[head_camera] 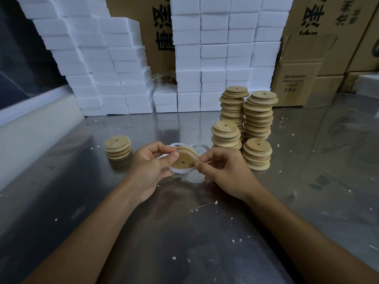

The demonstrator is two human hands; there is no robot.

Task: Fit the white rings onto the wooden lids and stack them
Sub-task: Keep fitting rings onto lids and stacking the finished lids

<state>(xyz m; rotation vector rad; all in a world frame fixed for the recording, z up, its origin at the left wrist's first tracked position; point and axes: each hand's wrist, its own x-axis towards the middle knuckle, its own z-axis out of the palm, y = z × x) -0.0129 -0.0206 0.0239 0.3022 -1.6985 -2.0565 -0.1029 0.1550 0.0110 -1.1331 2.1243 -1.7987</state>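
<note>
My left hand [152,160] grips a round wooden lid [183,160] with a small centre hole, tilted toward me above the metal table. A white ring [181,171] lies partly around the lid's lower edge. My right hand [222,168] pinches the ring at the lid's right rim. Loose white rings [198,148] lie on the table just behind and below my hands. A short stack of lids with white rings [117,147] stands to the left. Several taller stacks of bare wooden lids [257,114] stand to the right and behind.
The metal table [184,232] is speckled with white foam crumbs. White foam boxes [215,58] are piled along the back, with cardboard cartons [297,78] at the back right. A white ledge [37,119] runs along the left.
</note>
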